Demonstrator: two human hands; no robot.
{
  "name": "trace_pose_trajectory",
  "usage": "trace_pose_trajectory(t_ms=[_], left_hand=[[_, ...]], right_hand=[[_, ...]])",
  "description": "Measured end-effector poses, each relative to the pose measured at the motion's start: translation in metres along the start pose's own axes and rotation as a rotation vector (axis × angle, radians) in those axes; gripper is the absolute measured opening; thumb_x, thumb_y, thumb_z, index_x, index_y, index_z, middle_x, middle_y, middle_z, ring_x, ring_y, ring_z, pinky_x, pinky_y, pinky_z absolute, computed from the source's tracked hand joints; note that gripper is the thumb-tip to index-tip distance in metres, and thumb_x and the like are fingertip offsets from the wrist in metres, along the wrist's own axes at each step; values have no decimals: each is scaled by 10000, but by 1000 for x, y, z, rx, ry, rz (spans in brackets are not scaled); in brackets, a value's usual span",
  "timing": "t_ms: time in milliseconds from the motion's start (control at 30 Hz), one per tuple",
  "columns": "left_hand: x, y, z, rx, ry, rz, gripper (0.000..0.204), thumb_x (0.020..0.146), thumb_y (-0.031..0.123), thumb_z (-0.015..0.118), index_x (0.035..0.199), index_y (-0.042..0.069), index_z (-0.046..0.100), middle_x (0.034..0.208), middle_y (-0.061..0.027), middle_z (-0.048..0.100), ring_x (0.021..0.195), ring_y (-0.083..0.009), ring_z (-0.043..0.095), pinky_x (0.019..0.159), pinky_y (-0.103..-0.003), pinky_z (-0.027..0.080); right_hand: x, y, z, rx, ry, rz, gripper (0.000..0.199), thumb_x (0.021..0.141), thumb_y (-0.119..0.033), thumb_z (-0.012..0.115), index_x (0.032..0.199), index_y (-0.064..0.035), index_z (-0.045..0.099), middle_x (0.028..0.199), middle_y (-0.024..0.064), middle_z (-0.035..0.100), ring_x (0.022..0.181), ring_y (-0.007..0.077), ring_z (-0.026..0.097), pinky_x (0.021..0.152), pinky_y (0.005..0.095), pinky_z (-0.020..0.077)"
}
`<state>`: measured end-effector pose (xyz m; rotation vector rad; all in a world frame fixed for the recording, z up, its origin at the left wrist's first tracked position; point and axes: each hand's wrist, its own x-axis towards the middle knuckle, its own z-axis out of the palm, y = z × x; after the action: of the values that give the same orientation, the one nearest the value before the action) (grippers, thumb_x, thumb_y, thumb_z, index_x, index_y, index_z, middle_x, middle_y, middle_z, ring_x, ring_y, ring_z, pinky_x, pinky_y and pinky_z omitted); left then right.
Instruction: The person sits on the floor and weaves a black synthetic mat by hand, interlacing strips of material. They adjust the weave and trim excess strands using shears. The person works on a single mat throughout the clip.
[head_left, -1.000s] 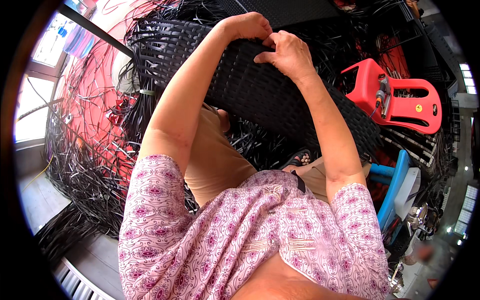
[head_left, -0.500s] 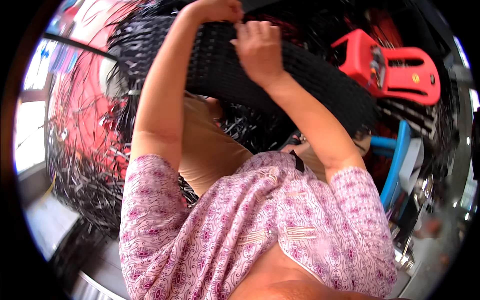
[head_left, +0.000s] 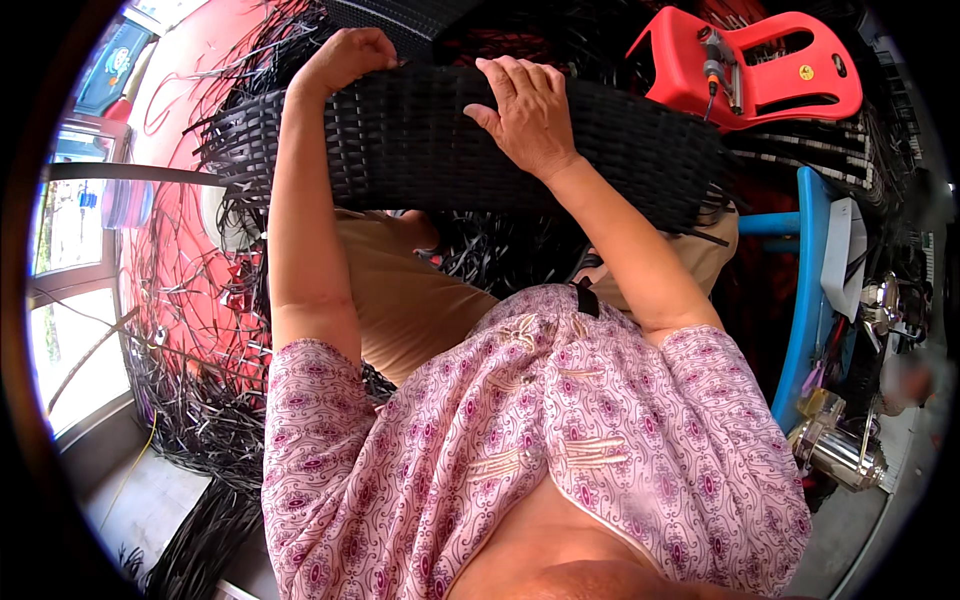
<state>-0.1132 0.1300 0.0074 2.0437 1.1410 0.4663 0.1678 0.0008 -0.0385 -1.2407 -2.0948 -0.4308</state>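
Across my lap lies a long curved panel of woven black flat strips (head_left: 430,140), loose strip ends sticking out at both its ends. My left hand (head_left: 350,62) is at the far edge of the panel, left of the middle. Its fingers are curled and pressed together; what they hold, if anything, is too small to make out. On the panel, right of the middle, rests my right hand (head_left: 527,112) with its fingers spread over the far edge and the thumb out to the side. Nothing shows gripped in it.
A red plastic chair (head_left: 700,75) at the far right bears a power tool (head_left: 713,65). Nearer on the right stand a blue plastic piece of furniture (head_left: 797,310), a white tray (head_left: 843,255) and a shiny metal part (head_left: 845,450). Loose black strips (head_left: 200,400) pile up at left.
My hands, close together before, are now apart: the left has moved left along the far edge, and the right has spread its fingers on the panel. The whole view has also shifted.
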Motion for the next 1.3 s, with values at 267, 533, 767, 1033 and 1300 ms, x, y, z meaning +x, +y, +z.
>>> trace_pose_trajectory(t_ms=[267, 533, 767, 1033, 1300], left_hand=[[8, 43, 83, 430, 269, 291, 307, 1002, 303, 528, 1180, 120, 700, 1116, -108, 712, 1084, -322, 653, 922, -434, 502], [-25, 73, 104, 673, 340, 301, 336, 1026, 263, 531, 1292, 103, 661, 1188, -62, 698, 1125, -238, 626, 970, -392, 423], [-16, 83, 115, 771, 331, 289, 451, 991, 319, 596, 1375, 81, 593, 1380, -116, 614, 1323, -283, 527, 1086, -422, 375], [27, 160, 195, 658, 235, 450, 763, 855, 501, 718, 1442, 62, 509, 1400, -130, 586, 1312, -282, 533, 1076, -421, 381], [23, 160, 202, 733, 344, 473, 773, 849, 515, 720, 1427, 42, 524, 1422, -128, 565, 1367, -301, 470, 1109, -445, 350]], right_hand=[[2, 5, -5, 68, 95, 11, 508, 847, -425, 718, 1229, -96, 658, 1169, 23, 657, 1115, 219, 595, 997, 422, 398], [-9, 12, -8, 145, 70, 37, 574, 865, -486, 700, 1270, -83, 645, 1270, 79, 647, 1217, 253, 571, 1078, 439, 359], [-59, 99, -65, -151, 44, 243, 489, 884, -443, 701, 1216, -92, 626, 1193, 94, 633, 1186, 280, 544, 1065, 466, 343], [-81, 110, -87, -112, -40, 153, 557, 910, -380, 699, 1385, -126, 555, 1341, 69, 594, 1291, 257, 525, 1136, 431, 339], [-105, 152, -124, -95, 39, 176, 522, 930, -423, 662, 1325, -90, 591, 1310, 73, 621, 1254, 267, 550, 1082, 464, 372]])
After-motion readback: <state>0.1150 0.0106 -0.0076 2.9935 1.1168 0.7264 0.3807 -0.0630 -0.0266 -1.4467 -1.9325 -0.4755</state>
